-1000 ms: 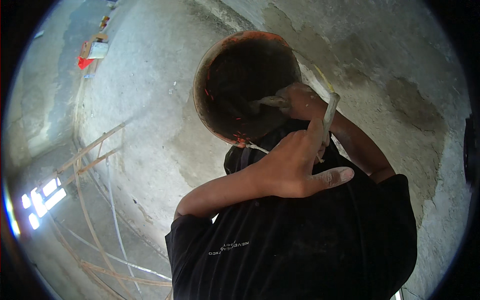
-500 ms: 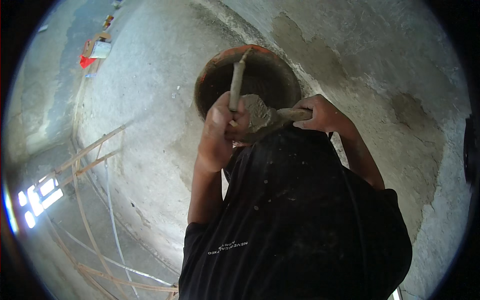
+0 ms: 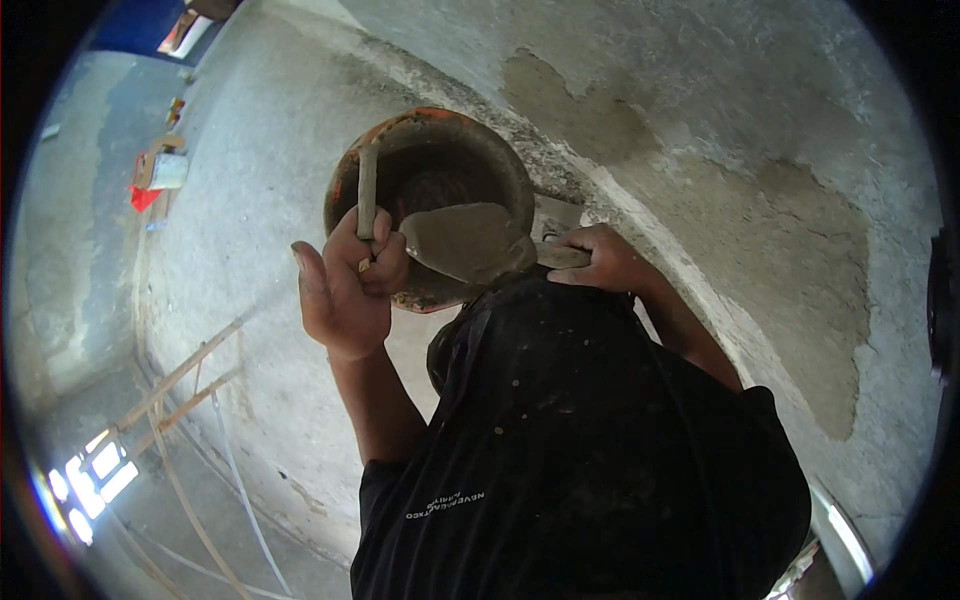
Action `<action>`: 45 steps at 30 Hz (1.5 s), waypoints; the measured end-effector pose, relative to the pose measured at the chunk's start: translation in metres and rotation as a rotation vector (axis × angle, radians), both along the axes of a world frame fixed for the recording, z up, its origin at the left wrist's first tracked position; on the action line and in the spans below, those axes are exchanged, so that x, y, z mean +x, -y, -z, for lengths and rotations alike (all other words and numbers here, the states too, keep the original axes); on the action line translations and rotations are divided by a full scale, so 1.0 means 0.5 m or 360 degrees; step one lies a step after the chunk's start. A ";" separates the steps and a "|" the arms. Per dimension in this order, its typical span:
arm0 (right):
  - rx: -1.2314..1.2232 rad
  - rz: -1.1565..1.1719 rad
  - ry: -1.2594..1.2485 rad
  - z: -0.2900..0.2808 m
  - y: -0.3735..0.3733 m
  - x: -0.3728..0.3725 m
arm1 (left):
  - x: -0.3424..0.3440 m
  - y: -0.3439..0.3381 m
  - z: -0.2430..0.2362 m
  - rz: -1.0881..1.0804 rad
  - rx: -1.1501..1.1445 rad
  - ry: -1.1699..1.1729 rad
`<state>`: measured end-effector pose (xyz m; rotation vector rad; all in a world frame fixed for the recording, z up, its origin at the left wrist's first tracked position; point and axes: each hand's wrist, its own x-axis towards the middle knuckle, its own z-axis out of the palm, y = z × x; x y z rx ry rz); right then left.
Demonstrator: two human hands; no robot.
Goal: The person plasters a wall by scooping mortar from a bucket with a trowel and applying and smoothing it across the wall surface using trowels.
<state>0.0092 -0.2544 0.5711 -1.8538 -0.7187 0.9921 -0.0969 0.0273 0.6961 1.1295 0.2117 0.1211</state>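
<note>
My left hand [image 3: 350,285] holds the bucket's pale handle grip [image 3: 367,185] with its fingers curled and the thumb raised out to the side. My right hand [image 3: 605,262] grips the wooden handle of a trowel [image 3: 460,240], whose broad blade, coated in wet grey mortar, lies level over the mouth of a round bucket [image 3: 500,160]. The bucket is dark inside, with worn orange showing on its rim, and is partly hidden behind the blade and my left hand. My black shirt fills the lower middle.
A rough concrete wall with a darker plaster patch [image 3: 800,250] spans the right. At upper left lie cardboard and white boxes [image 3: 165,172] and a red item [image 3: 143,198]. Wooden poles [image 3: 175,375] stand at lower left near bright window openings [image 3: 95,470].
The trowel blade has come up from inside the bucket with mortar on it. The bucket now sits further left in view, and my left hand has moved left with its thumb lifted.
</note>
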 end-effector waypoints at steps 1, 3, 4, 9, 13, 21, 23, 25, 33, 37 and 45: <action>-0.0013 0.0022 0.0000 0.001 -0.012 -0.005 | 0.000 -0.004 0.004 -0.0014 0.0045 -0.0039; 0.0208 0.0004 0.0250 0.012 -0.029 -0.013 | 0.002 -0.011 0.020 0.0010 0.0018 -0.0052; 0.0190 0.0018 0.0251 0.018 -0.037 -0.016 | 0.003 -0.017 0.030 0.0036 0.0029 -0.0075; 0.0372 0.0205 0.0507 0.055 -0.060 -0.031 | 0.016 -0.045 0.046 0.0119 0.0010 -0.0133; 0.0233 0.0130 0.0536 0.058 -0.066 -0.038 | 0.017 -0.074 0.058 0.0168 -0.0142 -0.0142; 0.0100 0.0502 0.0695 0.062 -0.090 -0.094 | 0.056 -0.131 0.091 0.0437 -0.0683 -0.0114; 0.0027 0.0516 0.0694 0.064 -0.090 -0.109 | 0.058 -0.131 0.097 0.0442 -0.0636 -0.0127; -0.0045 0.0523 0.0704 0.083 -0.087 -0.112 | 0.077 -0.130 0.106 0.0441 -0.0589 -0.0125; -0.0152 0.0642 0.0827 0.130 -0.038 -0.088 | 0.105 -0.067 0.108 0.0457 -0.0447 -0.0135; -0.0156 0.0537 0.0678 0.163 0.016 -0.045 | 0.114 -0.021 0.120 0.0371 -0.0433 -0.0008; -0.0133 0.0169 0.0725 0.300 0.164 0.033 | 0.140 0.107 0.265 -0.0123 -0.0330 -0.0240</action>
